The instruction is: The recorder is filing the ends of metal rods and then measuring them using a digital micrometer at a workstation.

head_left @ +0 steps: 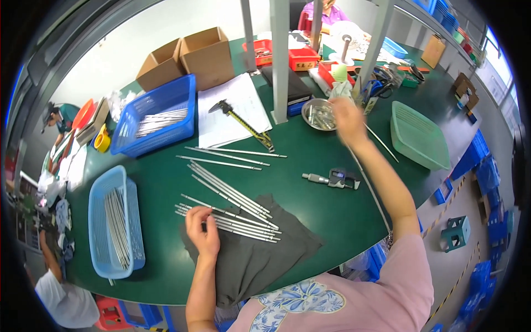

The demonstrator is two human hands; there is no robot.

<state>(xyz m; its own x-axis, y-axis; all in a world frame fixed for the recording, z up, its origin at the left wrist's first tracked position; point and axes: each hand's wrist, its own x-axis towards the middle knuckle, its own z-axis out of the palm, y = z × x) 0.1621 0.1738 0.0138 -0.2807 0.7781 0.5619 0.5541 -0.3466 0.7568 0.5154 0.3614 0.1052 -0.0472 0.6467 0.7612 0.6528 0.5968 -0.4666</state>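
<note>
My left hand [203, 231] rests at the left ends of several thin metal rods [249, 227] on a dark grey cloth [265, 260]. Its fingers are loosely bent, with the thumb apart; the rods pass beneath or behind them. A second group of metal rods [229, 188] fans out just beyond, partly on the cloth. My right hand [348, 119] reaches to the right rim of a round metal bowl [319, 114] of small shiny parts. Its fingers are blurred, so any grip is unclear. Close by it, one thin rod [381, 143] slants to the right.
A digital caliper [243, 123] lies partly over papers [221, 130], and a micrometer [332, 179] is right of the rods. Blue baskets [191, 110] [91, 221] hold rods at left. A green basket [420, 138] stands right. Grey posts [279, 66] rise behind.
</note>
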